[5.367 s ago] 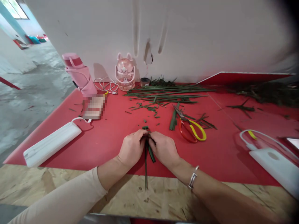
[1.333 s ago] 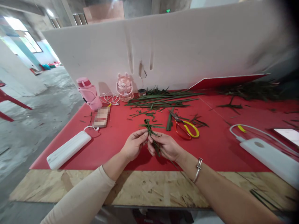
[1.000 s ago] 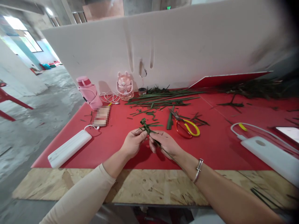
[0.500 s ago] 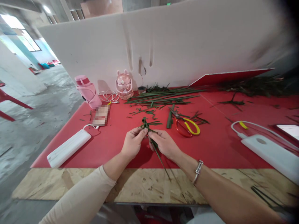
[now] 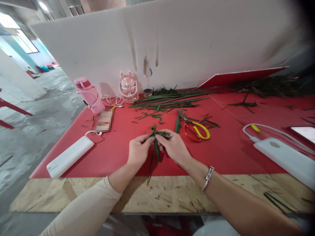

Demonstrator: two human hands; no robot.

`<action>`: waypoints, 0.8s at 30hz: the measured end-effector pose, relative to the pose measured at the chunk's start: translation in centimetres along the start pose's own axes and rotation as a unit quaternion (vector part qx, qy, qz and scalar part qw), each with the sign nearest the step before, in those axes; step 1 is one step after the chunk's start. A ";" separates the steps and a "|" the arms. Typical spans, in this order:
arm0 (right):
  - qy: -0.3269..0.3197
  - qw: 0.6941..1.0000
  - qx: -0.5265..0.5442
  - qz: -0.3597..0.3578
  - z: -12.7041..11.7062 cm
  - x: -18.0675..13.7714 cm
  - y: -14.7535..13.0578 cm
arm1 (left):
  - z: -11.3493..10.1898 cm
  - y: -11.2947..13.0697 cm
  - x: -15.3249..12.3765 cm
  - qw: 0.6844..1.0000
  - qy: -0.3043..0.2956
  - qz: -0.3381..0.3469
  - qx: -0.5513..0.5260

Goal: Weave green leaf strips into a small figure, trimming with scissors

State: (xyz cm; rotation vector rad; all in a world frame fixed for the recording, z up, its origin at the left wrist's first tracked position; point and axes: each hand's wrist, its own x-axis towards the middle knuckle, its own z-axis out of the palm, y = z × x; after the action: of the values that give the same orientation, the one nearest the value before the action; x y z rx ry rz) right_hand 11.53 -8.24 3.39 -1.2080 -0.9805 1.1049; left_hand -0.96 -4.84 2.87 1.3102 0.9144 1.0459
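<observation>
Between my two hands, over the front half of the red table covering (image 5: 113, 154), is a small bundle of folded green leaf strips (image 5: 157, 151). Its knotted top stands above my fingertips, and long strips hang below. My left hand (image 5: 139, 149) pinches it from the left between thumb and forefinger. My right hand (image 5: 173, 147) grips it from the right, with some strip ends lying over the fingers. Just beyond my right hand lie scissors (image 5: 202, 130) with red and yellow handles, beside a flat green leaf piece (image 5: 177, 123).
Long green leaf strips (image 5: 169, 100) are heaped at the back, with scraps before them. A pink bottle (image 5: 90, 96) and a clear pink jug (image 5: 129, 88) stand back left. White power banks lie left (image 5: 70, 157) and right (image 5: 283, 160). A white board (image 5: 184, 42) rises behind.
The bundle has turned in my fingers: its long thin strip pointed down to the right and now hangs down to the left. A wider strip shows beneath. The view has shifted slightly.
</observation>
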 end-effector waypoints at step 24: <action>0.002 1.000 -0.018 0.001 -0.2 0.7 0.6 | -0.2 -0.3 -0.1 0.994 0.005 0.079 0.074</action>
State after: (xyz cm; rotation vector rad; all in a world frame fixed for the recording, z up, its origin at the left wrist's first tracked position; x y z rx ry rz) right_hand 11.79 -7.61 2.77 -1.2401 -1.0008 1.0900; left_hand -1.15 -4.91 2.52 1.5210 0.9216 1.1252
